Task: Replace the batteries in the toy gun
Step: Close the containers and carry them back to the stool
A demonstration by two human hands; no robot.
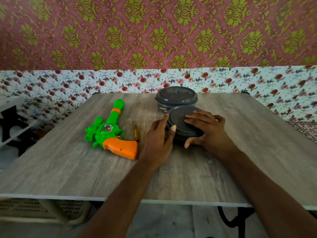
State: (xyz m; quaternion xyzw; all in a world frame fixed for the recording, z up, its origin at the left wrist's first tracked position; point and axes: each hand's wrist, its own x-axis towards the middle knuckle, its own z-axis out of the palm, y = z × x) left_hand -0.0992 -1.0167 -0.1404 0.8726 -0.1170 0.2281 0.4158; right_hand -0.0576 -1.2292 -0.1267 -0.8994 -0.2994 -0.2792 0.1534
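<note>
A green toy gun with an orange grip lies flat on the wooden table, barrel pointing away from me. A small amber-handled screwdriver lies just right of the grip. Right of that sits a round dark grey lidded container. My left hand clasps its left side, thumb on the lid's rim. My right hand lies over its right side, fingers flat on the lid and thumb against the front wall. What the container holds is hidden.
A second round dark container with a see-through lid stands directly behind the first, near the table's far edge. A patterned wall rises behind the table. A white shelf stands at the left, and a perforated basket sits under the table.
</note>
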